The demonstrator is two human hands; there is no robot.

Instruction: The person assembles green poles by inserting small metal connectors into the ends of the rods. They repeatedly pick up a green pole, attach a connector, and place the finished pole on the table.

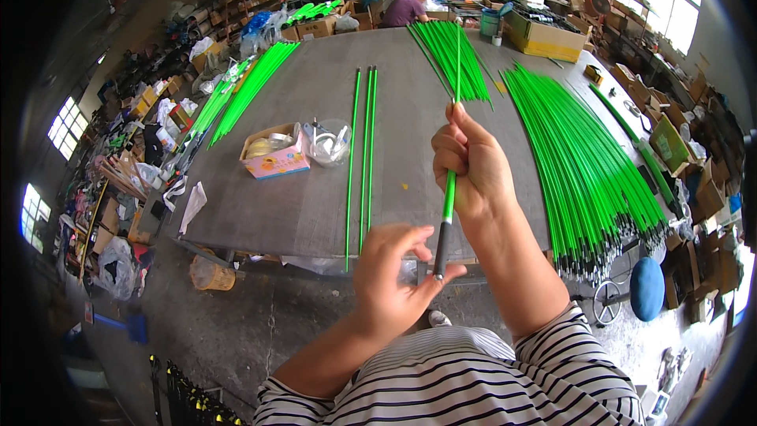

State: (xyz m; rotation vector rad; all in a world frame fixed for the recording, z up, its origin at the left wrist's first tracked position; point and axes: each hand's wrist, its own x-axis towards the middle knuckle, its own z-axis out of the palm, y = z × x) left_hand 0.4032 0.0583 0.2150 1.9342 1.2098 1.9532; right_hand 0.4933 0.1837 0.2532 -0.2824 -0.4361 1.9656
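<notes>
The right hand (471,166) grips a slim green rod (451,181) with its fingers wrapped tight around the shaft, holding it nearly upright above the near edge of the surface (315,205). The rod is smooth and glossy, bright green along most of its length, and ends below in a dark, matte black section (441,248). The left hand (392,276) sits at that lower end, thumb and fingers curled around the black tip and pinching it lightly.

The surface is a large grey slab, dull and flat, with a bare patch in its middle. Three loose green rods (363,158) lie side by side there, parallel and pointing away from the person. To the right a thick fan of green rods (583,166) covers much of that side, their dark ends bunched and overhanging the near edge. A smaller fan (453,63) lies at the far side, and another bundle (248,91) runs along the left edge. A low cardboard box (274,154) and a clear plastic tub (327,142) stand just beside each other left of the three rods.

Beyond the near edge lies bare concrete floor (229,323). A blue round stool (646,288) stands to the right, below the overhanging rod ends. At the far end a person in a purple top (404,9) sits among boxes.
</notes>
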